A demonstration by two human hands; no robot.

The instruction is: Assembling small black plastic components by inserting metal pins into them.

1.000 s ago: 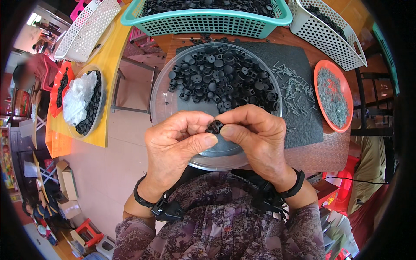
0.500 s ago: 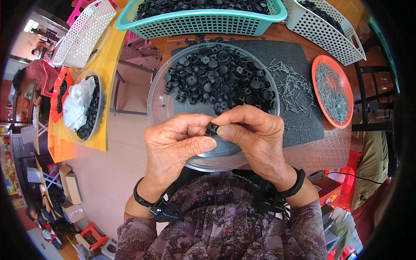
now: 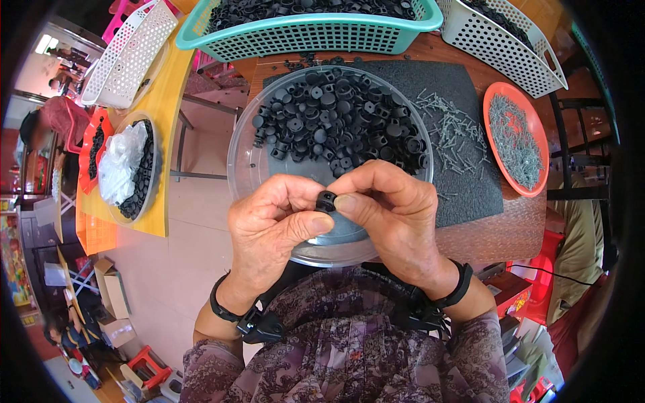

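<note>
Between the fingertips of both hands is a small black plastic part, roundish, with a hole showing in its side. My left hand pinches it from the left with thumb and fingers. From the other side, my right hand grips it between thumb and curled forefinger. Both hands are over the near part of a clear round plastic tub. A heap of similar black plastic parts fills the tub's far half. Whether anything else is hidden inside my fingers I cannot tell.
Right of the tub, loose metal pins or screws lie on a dark mat, beside an orange-red plate of them. A teal basket and a white basket of black parts stand behind. At left is a yellow table.
The black part has turned between my fingertips and shows more of its rounded side. My hands have barely shifted.
</note>
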